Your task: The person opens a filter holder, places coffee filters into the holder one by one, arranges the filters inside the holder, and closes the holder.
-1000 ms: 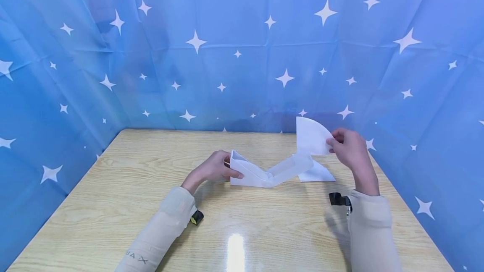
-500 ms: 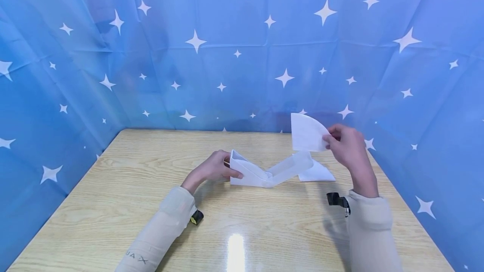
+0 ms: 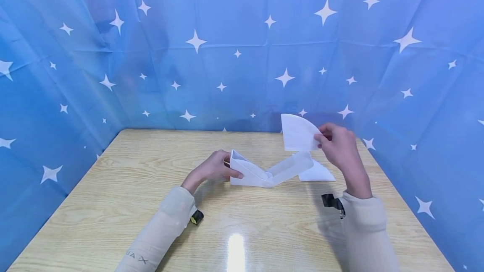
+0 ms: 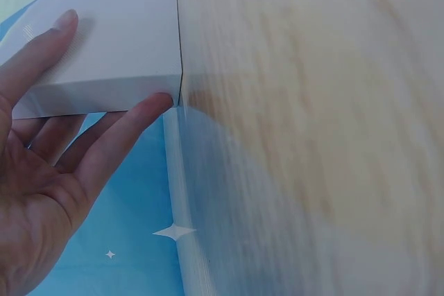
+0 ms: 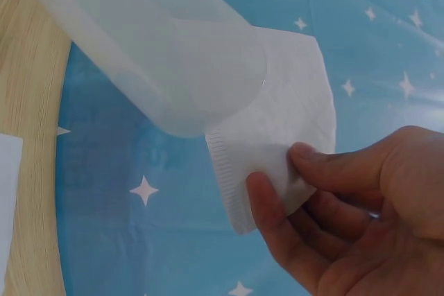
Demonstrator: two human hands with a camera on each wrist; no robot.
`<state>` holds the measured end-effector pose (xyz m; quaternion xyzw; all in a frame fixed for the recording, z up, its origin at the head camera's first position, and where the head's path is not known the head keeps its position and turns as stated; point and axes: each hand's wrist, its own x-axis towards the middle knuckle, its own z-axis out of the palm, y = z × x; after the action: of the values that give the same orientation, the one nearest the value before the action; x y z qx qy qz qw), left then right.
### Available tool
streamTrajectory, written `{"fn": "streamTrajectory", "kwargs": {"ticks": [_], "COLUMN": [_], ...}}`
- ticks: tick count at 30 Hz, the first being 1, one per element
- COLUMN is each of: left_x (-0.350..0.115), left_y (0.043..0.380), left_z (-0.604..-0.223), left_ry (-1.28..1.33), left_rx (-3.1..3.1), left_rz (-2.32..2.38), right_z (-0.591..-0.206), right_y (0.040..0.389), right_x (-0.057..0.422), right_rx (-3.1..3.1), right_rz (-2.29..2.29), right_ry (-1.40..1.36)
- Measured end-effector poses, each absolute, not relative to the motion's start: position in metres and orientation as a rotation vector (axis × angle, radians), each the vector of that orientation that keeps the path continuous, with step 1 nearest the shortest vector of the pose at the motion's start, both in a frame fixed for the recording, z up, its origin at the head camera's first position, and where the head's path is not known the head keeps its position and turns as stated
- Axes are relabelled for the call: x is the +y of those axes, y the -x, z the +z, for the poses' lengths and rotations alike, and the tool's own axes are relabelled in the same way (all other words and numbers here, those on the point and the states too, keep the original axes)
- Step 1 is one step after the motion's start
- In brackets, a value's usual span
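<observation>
My left hand [image 3: 214, 166] grips the left end of a white filter box [image 3: 247, 173] on the table, thumb on its near face. In the left wrist view the thumb lies on the box's [image 4: 125, 32] broad side and fingers reach under its edge. The box's translucent lid [image 3: 291, 167] is swung open to the right. Above the lid, my right hand [image 3: 338, 144] pinches a fan-shaped white coffee filter [image 3: 298, 133] by its right edge. The right wrist view shows a crimped seam on this coffee filter [image 5: 277, 116], partly hidden behind the lid [image 5: 173, 67].
More white filter paper [image 3: 316, 172] lies on the wooden table [image 3: 113, 205] behind and right of the lid. A blue curtain with white stars [image 3: 242, 74] stands around the table's back and sides.
My right hand has moved left with the coffee filter, bringing it from right of the lid's end to above it. The left hand, the box and the lid have stayed still.
</observation>
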<state>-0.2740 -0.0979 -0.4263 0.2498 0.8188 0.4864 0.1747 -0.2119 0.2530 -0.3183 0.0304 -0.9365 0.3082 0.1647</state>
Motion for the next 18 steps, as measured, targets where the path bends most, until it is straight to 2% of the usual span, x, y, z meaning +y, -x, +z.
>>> {"fn": "streamTrajectory", "kwargs": {"ticks": [18], "left_x": [-0.097], "left_y": [0.274], "left_z": [-0.425], "left_ry": [-0.692], "left_rx": [2.324], "left_rz": [1.364], "right_z": [-0.318], "right_y": [0.212], "right_x": [0.241], "right_rx": [-2.607], "right_rz": [0.851], "right_ry": [-0.187]}}
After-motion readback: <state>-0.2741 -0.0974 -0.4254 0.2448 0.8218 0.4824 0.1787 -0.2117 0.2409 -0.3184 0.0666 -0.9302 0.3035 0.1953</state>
